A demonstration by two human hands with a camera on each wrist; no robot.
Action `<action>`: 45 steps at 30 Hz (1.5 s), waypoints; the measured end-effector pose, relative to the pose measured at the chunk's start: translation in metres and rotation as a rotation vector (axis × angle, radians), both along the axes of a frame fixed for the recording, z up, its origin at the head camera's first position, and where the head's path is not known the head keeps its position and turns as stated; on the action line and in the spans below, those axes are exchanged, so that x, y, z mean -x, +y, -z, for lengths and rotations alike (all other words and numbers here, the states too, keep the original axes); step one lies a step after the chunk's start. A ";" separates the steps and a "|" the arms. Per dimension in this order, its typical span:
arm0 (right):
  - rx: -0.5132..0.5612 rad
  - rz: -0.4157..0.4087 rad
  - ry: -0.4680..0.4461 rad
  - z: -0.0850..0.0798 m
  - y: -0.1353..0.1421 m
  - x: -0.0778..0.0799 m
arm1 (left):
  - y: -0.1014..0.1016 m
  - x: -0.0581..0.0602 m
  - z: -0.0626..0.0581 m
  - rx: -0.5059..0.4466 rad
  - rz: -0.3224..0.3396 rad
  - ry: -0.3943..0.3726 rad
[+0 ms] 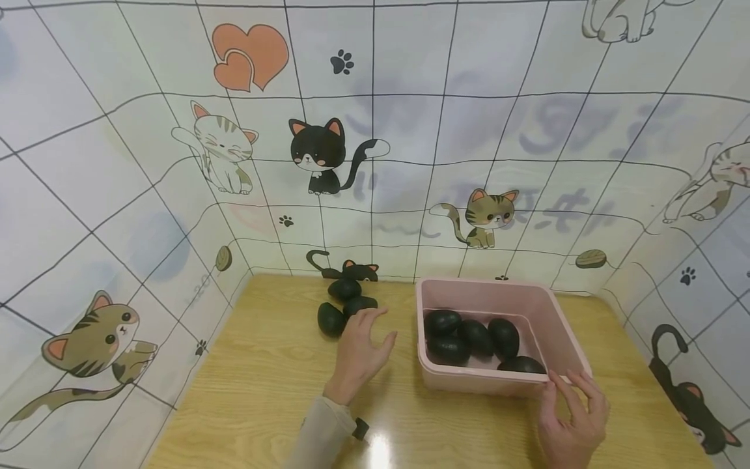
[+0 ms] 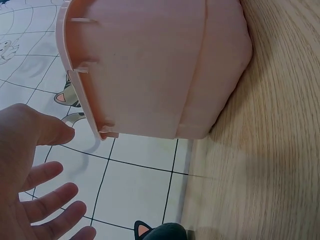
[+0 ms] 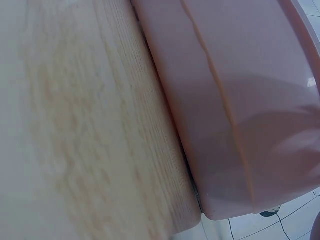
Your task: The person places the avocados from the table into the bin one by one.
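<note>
In the head view, three dark green avocados (image 1: pixel 332 320) lie close together on the table at the back left. My left hand (image 1: pixel 362 348) hovers just in front of them, overlapping the rearmost right one, its thumb spread from the fingers. The left wrist view shows that hand (image 2: pixel 45 185) with fingers apart and nothing between them. A pink plastic bin (image 1: pixel 469 379) stands to the right with several avocados (image 1: pixel 476 337) inside. At its front right corner my right hand (image 1: pixel 574 417) grips the rim, thumb outside and fingers over the edge.
Behind the wood-grain table (image 1: pixel 263 384) rises a white gridded backdrop (image 1: pixel 404 130) printed with cartoon cats, and it also closes in both sides. A small dark object (image 1: pixel 360 428) shows beside the left sleeve (image 1: pixel 324 433).
</note>
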State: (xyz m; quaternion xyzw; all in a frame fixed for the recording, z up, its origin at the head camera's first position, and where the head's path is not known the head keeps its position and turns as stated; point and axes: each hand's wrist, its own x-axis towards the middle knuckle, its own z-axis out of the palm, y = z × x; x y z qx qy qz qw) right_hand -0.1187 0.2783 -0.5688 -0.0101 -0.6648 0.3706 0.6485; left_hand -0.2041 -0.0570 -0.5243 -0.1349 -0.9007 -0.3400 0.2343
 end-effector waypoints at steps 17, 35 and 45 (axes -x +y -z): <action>-0.009 0.009 -0.017 -0.001 -0.001 -0.002 | -0.011 0.005 0.004 -0.009 -0.026 -0.076; -0.020 0.019 -0.033 -0.002 0.000 -0.003 | -0.033 0.010 0.014 0.033 -0.059 -0.036; -0.014 0.001 -0.031 -0.002 -0.002 -0.004 | -0.047 0.012 0.021 0.011 -0.103 -0.033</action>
